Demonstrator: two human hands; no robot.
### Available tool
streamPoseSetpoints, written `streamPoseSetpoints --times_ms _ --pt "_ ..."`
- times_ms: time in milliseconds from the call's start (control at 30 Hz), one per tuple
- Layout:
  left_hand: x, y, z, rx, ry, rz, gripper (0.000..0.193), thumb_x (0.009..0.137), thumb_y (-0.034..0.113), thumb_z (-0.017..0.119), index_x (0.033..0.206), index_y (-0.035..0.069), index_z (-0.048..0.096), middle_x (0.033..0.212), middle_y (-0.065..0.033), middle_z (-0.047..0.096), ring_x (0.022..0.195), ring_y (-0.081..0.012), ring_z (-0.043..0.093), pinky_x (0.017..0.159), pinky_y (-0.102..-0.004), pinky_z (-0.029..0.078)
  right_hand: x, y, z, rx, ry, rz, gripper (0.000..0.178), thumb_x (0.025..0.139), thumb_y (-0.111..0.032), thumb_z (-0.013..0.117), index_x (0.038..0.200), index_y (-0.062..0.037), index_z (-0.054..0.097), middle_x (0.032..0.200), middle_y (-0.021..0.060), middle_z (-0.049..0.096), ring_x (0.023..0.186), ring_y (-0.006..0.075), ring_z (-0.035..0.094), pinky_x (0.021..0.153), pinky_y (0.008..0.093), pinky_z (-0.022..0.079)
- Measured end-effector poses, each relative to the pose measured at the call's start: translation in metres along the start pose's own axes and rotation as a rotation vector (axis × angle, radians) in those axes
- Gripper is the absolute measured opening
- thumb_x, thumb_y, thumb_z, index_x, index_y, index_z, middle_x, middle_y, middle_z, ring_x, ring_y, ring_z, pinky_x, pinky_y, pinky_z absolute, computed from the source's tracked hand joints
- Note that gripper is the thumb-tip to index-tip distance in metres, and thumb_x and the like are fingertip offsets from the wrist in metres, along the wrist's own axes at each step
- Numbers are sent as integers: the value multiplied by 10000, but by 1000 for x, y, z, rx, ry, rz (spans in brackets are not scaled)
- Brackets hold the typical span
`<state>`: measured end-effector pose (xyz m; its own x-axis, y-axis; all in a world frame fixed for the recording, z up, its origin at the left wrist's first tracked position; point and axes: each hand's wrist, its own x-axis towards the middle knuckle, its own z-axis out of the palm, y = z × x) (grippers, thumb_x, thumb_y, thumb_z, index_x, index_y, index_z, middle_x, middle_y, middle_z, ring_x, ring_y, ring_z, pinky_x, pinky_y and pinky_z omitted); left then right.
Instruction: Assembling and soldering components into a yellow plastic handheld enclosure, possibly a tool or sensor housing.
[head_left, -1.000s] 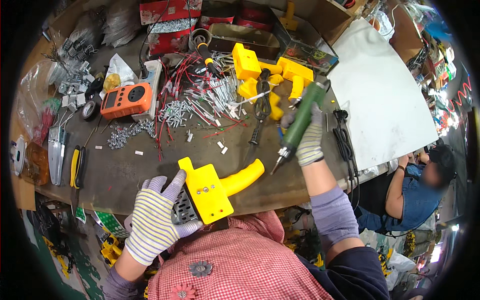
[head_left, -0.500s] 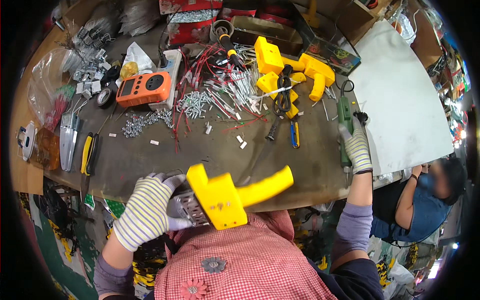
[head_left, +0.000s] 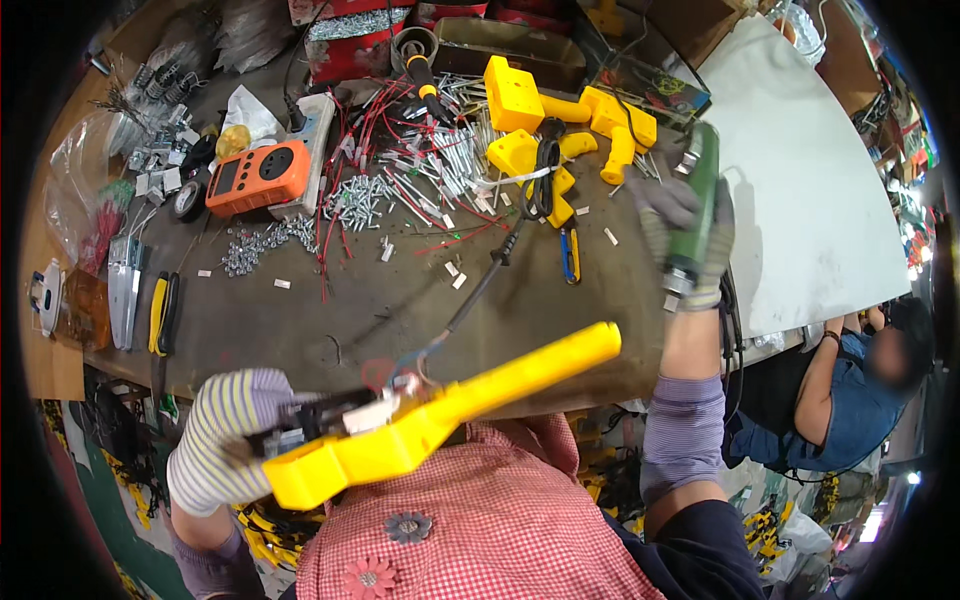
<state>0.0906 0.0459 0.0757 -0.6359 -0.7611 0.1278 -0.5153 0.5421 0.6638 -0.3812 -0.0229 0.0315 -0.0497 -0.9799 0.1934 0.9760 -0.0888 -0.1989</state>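
My left hand [head_left: 222, 440], in a striped glove, grips one end of a yellow plastic tool housing [head_left: 385, 448] at the bench's front edge. Its open side faces up and away from me, showing dark metal parts, a white block [head_left: 372, 414] and thin wires. A black power cord [head_left: 478, 290] runs from the wires up toward the yellow parts. Over the right of the bench, my right hand [head_left: 655, 222] is wrapped round a green electric screwdriver [head_left: 698, 195], tilted with its tip end pointing down. Motion blurs that hand somewhat.
Other yellow housings [head_left: 515, 95], loose screws [head_left: 355, 203], nuts [head_left: 262, 247] and red wires lie across the bench. An orange meter [head_left: 262, 176], yellow-black pliers [head_left: 163, 312] and a small cutter [head_left: 570, 255] are around. A white board [head_left: 810, 200] covers the right; a person [head_left: 850, 395] sits beyond.
My right hand has lifted the green screwdriver off the bench and tilted it. In my left hand the yellow housing has turned over, bringing its inner parts and wires into view.
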Motion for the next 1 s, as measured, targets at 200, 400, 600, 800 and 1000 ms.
streamPoseSetpoints --times_ms 200,400,600,800,1000 --pt "17 -9 44 735 186 224 371 771 248 619 1104 121 722 718 -27 583 633 -234 588 602 -402 429 20 3 14 -751 227 137 511 948 -526 594 1126 -47 582 742 108 612 548 206 558 570 348 528" --pt "6 -26 73 797 266 248 325 708 153 670 1021 113 749 621 17 460 585 -186 516 544 -370 376 -11 -29 -17 -2739 434 -267 700 893 -464 654 1415 -28 490 1077 277 683 935 434 673 836 495 533" --pt "10 -29 61 738 144 211 361 697 231 686 1034 114 741 639 22 509 612 -204 538 590 -384 393 -32 -29 -16 -3013 575 -17 687 839 -406 726 1414 -92 521 1128 260 682 995 426 664 893 492 525" --pt "10 -30 42 473 52 126 716 607 526 795 1190 128 671 990 -60 624 951 -287 593 878 -469 431 -6 33 22 -2749 -424 -498 450 761 -115 757 1203 -122 675 1053 164 645 1002 370 612 886 472 505" --pt "28 -28 46 413 48 14 1002 590 657 766 1383 84 548 1180 -132 568 1104 -333 540 972 -513 390 36 88 9 -2359 -1113 -357 345 688 -61 761 1025 -128 729 996 63 670 980 308 615 861 437 497"
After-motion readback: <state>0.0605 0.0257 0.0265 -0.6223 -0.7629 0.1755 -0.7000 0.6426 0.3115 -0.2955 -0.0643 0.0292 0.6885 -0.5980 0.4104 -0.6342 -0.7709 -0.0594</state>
